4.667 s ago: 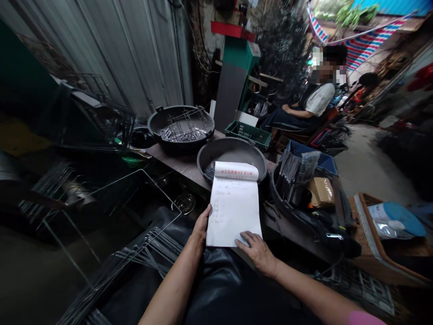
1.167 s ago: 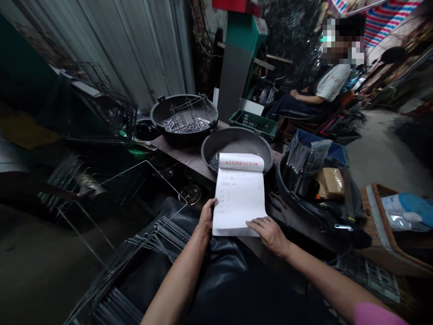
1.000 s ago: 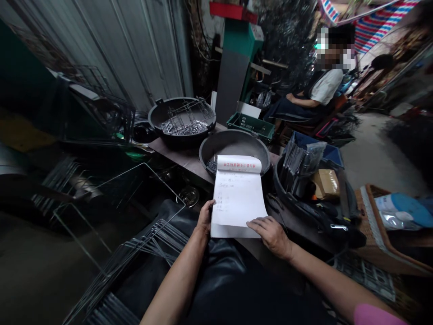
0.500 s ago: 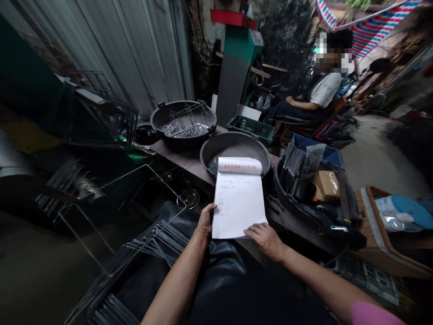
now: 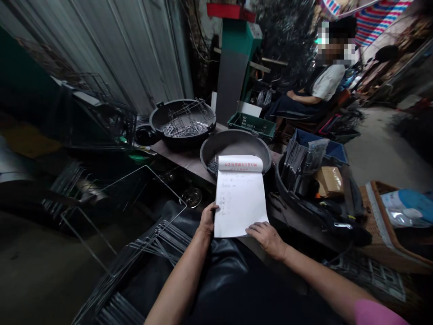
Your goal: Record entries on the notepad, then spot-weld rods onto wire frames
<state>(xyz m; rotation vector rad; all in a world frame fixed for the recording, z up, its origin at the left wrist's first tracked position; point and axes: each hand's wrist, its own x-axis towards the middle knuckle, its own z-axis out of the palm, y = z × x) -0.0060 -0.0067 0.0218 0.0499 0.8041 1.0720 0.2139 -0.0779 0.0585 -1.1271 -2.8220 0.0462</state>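
Note:
A white paper pad with handwriting and a folded-over top sheet bearing red print is held up in front of me. My left hand grips its left edge, thumb on the front and the other fingers hidden behind. At the lower right corner, my right hand pinches the paper, with fingers over the front. The pad's top overlaps a round dark pan holding some thin metal pieces. Bent metal wire frames lie by my left forearm, over a black sheet.
Another pan of wire pieces stands at the back left. A green crate is behind. To the right are a dark tub with a cardboard box and a wicker basket. A person sits at the back right.
The view has shifted slightly, and the background sits a little differently in the frame. Both hands keep their hold on the pad, which has hardly moved.

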